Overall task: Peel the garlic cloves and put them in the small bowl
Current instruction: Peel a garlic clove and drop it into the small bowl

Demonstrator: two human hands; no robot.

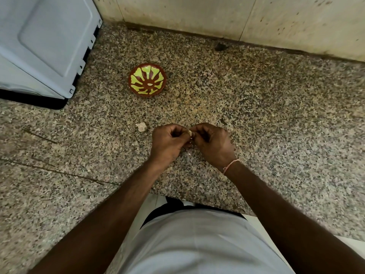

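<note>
Head view: your left hand [167,140] and right hand [212,143] meet above the speckled granite counter [256,115], fingers of both curled, pinching one garlic clove [190,132] between them. The garlic bulb remnant [141,127] lies just left of your hands. The small bowl [147,79] sits farther back, one pale clove [150,84] at its centre.

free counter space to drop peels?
Bare counter right of the bowl, up to the wall; another patch between the bowl and the hands. Crowded: the grey appliance far left, and the garlic piece beside the left hand.
</note>
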